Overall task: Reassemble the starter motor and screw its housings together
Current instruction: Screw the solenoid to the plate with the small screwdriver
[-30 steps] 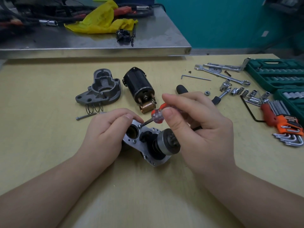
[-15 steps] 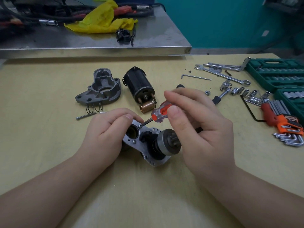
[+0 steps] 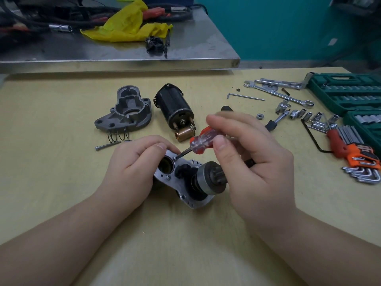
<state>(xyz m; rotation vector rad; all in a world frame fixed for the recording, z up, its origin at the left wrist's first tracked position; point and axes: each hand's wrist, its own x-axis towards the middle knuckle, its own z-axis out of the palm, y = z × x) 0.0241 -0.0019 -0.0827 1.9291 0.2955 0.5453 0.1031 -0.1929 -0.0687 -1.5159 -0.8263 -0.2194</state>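
A silver starter housing plate (image 3: 186,183) with a round drive gear (image 3: 212,178) lies on the table in front of me. My left hand (image 3: 134,168) grips its left end, fingers curled over the top edge. My right hand (image 3: 251,155) pinches the red and clear handle of a small screwdriver (image 3: 201,142). The screwdriver's tip sits in a screw on the plate's upper edge, beside the round bore (image 3: 165,165). Behind lie a grey nose housing (image 3: 125,109) and a black motor body (image 3: 174,108) with a copper bush.
A spring (image 3: 117,136) and a long bolt (image 3: 108,145) lie left of my left hand. Sockets, wrenches, a hex key and orange hex key sets (image 3: 358,159) cover the right side, by green socket cases (image 3: 346,93). A steel bench (image 3: 123,50) stands behind.
My right hand's fingers have shifted round the screwdriver handle, which has tilted and risen slightly. The tip stays on the same screw. My left hand has not moved.
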